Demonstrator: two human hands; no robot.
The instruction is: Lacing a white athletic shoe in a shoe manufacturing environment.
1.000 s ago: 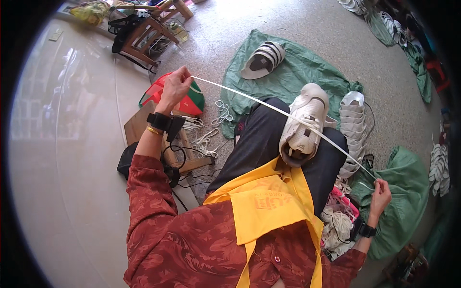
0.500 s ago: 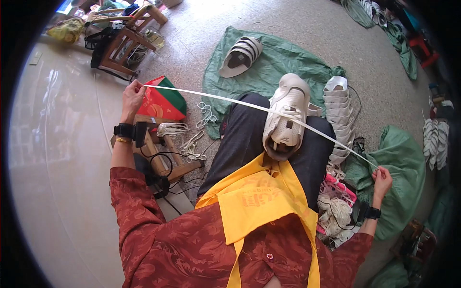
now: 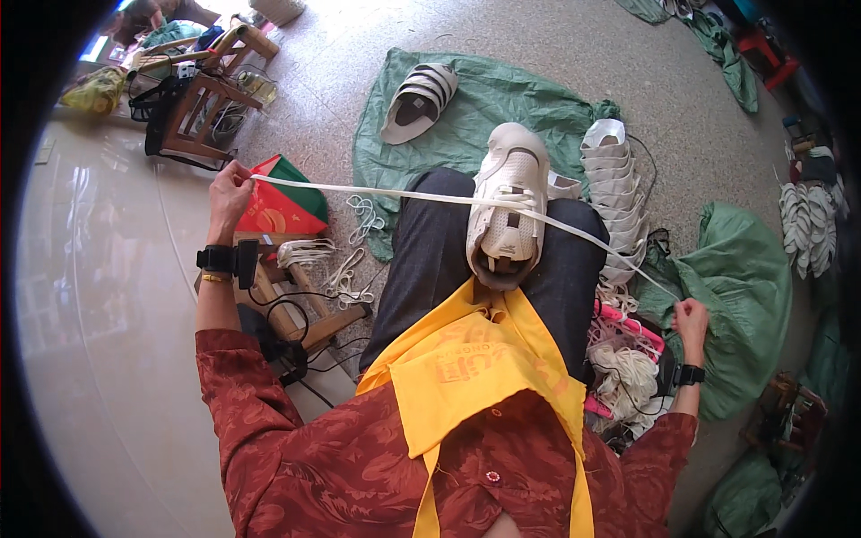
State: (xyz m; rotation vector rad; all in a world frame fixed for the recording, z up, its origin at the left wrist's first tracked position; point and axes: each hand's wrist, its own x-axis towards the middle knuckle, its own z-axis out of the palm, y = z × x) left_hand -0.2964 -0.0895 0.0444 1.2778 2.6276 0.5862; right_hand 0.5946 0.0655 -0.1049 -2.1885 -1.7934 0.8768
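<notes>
A cream shoe upper rests on my lap between my thighs, its toe pointing away from me. A flat white shoelace passes through its lace area and stretches out to both sides. Out to the left, my left hand is closed, pinching one end of the lace beside a red and green paper box. On the far right, my right hand pinches the other end, in front of a green sack. The right half of the lace sags slightly.
Nested cream shoe uppers form a row right of my knees. Another stack of uppers lies on a green sheet ahead. A wooden stool with cables and loose laces stands left. Bundled white laces sit by my right thigh.
My right hand has moved inward a little, and the right stretch of lace has gone from taut to slightly slack. The whole view has shifted a little.
</notes>
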